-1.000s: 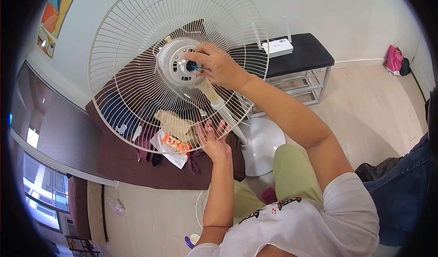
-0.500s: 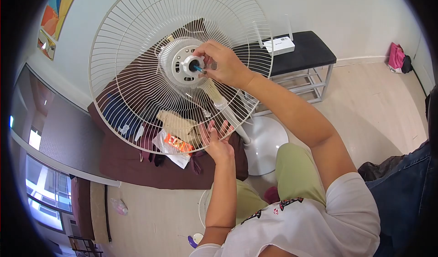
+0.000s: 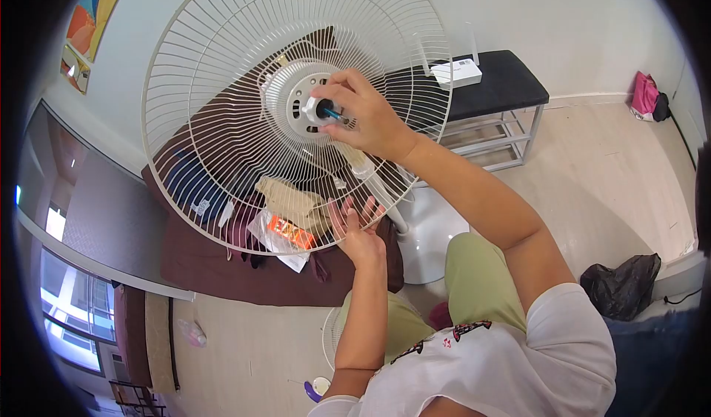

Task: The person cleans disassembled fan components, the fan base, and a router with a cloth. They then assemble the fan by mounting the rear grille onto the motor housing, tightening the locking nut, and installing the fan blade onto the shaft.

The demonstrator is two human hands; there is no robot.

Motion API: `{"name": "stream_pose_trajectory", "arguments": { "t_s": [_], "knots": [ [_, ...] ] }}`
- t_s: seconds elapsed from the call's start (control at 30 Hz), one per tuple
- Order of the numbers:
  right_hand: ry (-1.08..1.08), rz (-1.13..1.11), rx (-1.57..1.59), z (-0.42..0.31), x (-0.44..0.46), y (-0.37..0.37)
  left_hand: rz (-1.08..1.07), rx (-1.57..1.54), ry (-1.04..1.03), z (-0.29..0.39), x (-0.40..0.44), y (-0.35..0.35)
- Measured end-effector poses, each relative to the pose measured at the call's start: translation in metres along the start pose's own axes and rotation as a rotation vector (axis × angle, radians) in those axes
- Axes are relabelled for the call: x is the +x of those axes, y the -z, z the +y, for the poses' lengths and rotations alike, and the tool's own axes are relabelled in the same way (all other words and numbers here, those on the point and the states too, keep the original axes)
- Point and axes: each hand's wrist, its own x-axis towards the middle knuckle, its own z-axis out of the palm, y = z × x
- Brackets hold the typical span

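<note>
A round white wire fan grille (image 3: 200, 132) faces me, mounted at the head of a pedestal fan. At its hub (image 3: 298, 109), my right hand (image 3: 364, 113) grips a white plastic ring nut (image 3: 312, 109) between thumb and fingers. The nut surrounds a dark opening with a bluish metal shaft (image 3: 335, 113) sticking out toward me. My left hand (image 3: 361, 235) is at the lower rim of the grille, fingers spread and stretched upward against the wires. Below the grille, the fan's pole (image 3: 381, 191) runs down to a round white base (image 3: 428, 250).
Behind the grille stands a brown-covered bed (image 3: 222, 276) bearing folded clothes, a beige cloth (image 3: 292, 202) and an orange packet (image 3: 291, 232). A white router (image 3: 457, 73) sits on a black bench (image 3: 507, 84). To the right lie a black plastic bag (image 3: 622, 285) and a pink bag (image 3: 644, 95).
My right hand has shifted slightly right and down, and the nut's dark opening has turned with it. The grille has tilted a little. My left hand stays at the rim.
</note>
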Motion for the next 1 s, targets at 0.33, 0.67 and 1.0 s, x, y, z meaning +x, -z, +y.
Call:
{"name": "stream_pose_trajectory", "arguments": {
  "t_s": [0.33,0.67,1.0],
  "knots": [
    [0.045,-0.043,-0.105,0.000,0.004,0.008,-0.012,-0.010,-0.021,-0.003,0.004,0.000],
    [0.089,-0.029,-0.155,0.000,0.007,0.004,-0.003,-0.026,-0.021,-0.004,0.008,0.002],
    [-0.079,-0.021,-0.345,-0.013,0.009,-0.011,-0.013,-0.053,-0.036,-0.009,0.011,0.001]
  ]
}}
